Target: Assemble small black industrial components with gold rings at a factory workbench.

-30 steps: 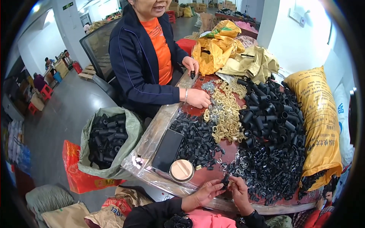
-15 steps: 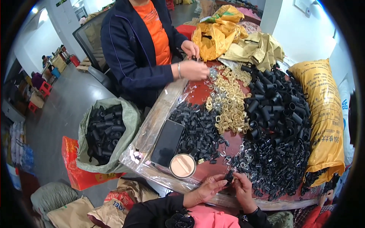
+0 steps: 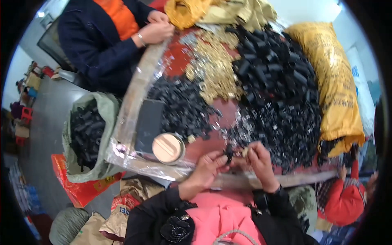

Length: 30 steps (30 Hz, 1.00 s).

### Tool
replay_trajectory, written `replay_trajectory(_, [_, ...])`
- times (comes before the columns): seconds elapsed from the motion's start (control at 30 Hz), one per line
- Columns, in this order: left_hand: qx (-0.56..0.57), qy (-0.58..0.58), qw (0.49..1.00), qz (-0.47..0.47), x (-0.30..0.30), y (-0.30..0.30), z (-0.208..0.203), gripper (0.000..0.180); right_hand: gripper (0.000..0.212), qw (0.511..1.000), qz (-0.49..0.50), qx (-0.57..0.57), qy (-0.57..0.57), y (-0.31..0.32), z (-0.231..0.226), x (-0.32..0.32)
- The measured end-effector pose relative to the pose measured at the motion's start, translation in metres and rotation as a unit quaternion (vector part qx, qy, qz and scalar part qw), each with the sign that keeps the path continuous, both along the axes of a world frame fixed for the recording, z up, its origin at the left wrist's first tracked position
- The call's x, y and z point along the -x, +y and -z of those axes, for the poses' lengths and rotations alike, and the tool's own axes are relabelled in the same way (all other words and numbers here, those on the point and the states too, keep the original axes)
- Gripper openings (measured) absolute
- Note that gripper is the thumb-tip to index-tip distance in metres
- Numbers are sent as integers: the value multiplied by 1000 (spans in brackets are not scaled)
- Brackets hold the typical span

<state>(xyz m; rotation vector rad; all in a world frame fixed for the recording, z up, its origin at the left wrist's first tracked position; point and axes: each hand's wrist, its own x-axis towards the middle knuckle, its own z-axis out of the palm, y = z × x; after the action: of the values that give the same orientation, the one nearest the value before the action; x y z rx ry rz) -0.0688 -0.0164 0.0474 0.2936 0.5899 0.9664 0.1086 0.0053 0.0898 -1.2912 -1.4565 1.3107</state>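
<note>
My left hand point(image 3: 207, 170) is closed on a small black plastic piece point(image 3: 228, 154) at the table's near edge. Just to its right, my right hand point(image 3: 260, 162) is closed in a pinch. A tiny pale bit shows at those fingertips, too blurred to name. Beyond my hands lies a loose pile of small black plastic parts point(image 3: 179, 108), with shiny metal hooks point(image 3: 244, 124) scattered to the right of it. More small black parts point(image 3: 288, 132) spread over the right side. Gold-coloured rings point(image 3: 218, 69) are heaped farther back, beside a mound of black plastic tubes point(image 3: 275, 67).
A round tin with a beige lid point(image 3: 168, 148) and a dark phone point(image 3: 148, 126) lie left of my hands. A green sack of black tubes point(image 3: 108, 122) stands beside the table. A yellow sack point(image 3: 332, 81) leans at right. A co-worker point(image 3: 102, 45) works at the far left.
The view has shifted, so the table sits farther up and left. My hands stay close together at the near edge. The co-worker's two hands have come together.
</note>
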Motion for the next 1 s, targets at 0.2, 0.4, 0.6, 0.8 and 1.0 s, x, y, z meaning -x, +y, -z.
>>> replay_trajectory(0.2, [16, 25, 999, 24, -16, -5, 12, 26, 10, 997, -48, -3, 63, -1, 10, -13])
replay_trajectory(0.4, [3, 20, 999, 41, -18, -1, 20, 36, 10, 993, -93, 17, 68, 3, 16, -11])
replay_trajectory(0.6, [2, 36, 999, 33, -13, 6, 12, 32, 10, 992, -113, 26, 45, 12, 15, -2])
replay_trajectory(0.8, [6, 73, 997, 17, -6, 13, -5, 26, 9, 997, -67, 28, -21, 13, -1, 12])
replay_trajectory(1.0, [44, 75, 995, 46, 7, 18, -14, 26, 10, 992, -84, 85, 38, 15, -1, 19])
